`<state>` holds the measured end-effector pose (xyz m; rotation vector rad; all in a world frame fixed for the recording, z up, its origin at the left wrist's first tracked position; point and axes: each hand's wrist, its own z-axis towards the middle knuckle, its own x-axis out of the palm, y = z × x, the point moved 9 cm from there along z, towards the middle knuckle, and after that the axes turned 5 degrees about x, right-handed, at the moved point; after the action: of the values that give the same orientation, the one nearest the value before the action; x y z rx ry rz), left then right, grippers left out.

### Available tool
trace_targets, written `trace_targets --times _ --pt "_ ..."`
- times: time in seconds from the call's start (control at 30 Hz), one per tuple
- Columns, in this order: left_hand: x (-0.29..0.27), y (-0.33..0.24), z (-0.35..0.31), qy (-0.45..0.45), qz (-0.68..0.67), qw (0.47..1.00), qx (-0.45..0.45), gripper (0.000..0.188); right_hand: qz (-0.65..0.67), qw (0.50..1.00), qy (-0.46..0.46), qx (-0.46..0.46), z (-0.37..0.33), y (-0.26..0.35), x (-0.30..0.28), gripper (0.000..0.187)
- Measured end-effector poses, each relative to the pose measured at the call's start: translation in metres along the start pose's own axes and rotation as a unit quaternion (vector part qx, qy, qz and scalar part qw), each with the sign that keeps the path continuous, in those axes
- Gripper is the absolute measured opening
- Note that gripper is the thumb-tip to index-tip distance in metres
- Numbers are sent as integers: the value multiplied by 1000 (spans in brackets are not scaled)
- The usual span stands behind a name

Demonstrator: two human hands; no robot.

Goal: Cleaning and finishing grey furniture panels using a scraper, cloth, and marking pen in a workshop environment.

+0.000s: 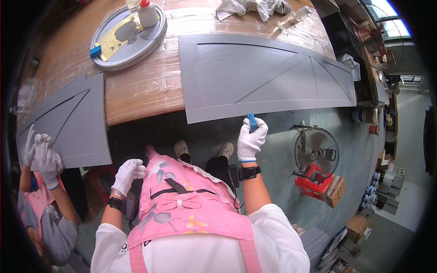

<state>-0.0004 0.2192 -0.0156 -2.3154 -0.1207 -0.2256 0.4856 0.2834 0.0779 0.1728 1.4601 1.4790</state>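
Note:
My right hand point(251, 142), in a white knit glove, pinches a small blue block point(252, 121) between thumb and fingers. It is just off the near edge of a long grey panel point(268, 75) with diagonal grooves, which lies on the table. Low in front of my pink apron, my left hand point(129, 176), also gloved, has its fingers loosely curled, with nothing visible in them. It is well apart from the panel.
A round grey lid point(102, 58) holds yellow sandpaper point(109, 43), another blue block point(95, 52) and a white red-capped bottle point(148, 14). A gloved co-worker point(45, 159) stands left at another grey panel point(86, 123). A fan point(316, 148) and red stool point(314, 179) stand right.

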Motion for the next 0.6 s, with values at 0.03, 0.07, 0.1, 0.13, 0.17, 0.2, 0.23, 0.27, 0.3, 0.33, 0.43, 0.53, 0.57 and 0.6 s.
trace_targets --times 0.03,0.07,0.1,0.13,0.17,0.2,0.23,0.27,0.3,0.33,0.43,0.53,0.57,0.6 --pt "3 0 1 1 0 1000 -1 33 13 1000 13 -22 -5 4 4 30" --pt "6 0 2 2 -1 1000 -1 33 12 998 24 -65 -9 10 8 31" --pt "9 -1 2 -1 3 1000 -2 33 6 998 31 -62 -9 7 8 32" --pt "13 -2 3 -4 7 1000 -3 33 11 999 22 -43 -5 1 5 32" --pt "16 -3 4 -7 10 1000 -4 33 16 999 14 -24 1 -6 0 32" --pt "19 -5 3 -13 15 1000 -1 33 16 1000 5 -19 11 -11 -6 32" --pt "21 -6 2 -18 19 1000 1 33 -20 999 -22 -43 22 -13 -14 32" --pt "24 -7 2 -23 25 999 3 33 -9 999 -37 -8 35 -29 -23 31" --pt "26 -2 2 -25 16 1000 4 33 3 998 -50 23 47 -43 -30 30" --pt "26 4 2 -27 6 1000 5 33 -36 996 -67 37 58 -53 -39 29" --pt "41 13 -1 -31 -15 999 10 33 -46 992 -62 95 74 -64 -52 33" --pt "63 20 -2 -27 -23 999 11 35 -45 998 -12 -33 70 -52 -45 34" --pt "70 21 -3 -28 -25 999 11 36 -13 1000 9 -15 70 -58 -41 33" --pt "77 21 -5 -30 -19 999 12 36 -9 1000 6 -20 75 -63 -44 33"
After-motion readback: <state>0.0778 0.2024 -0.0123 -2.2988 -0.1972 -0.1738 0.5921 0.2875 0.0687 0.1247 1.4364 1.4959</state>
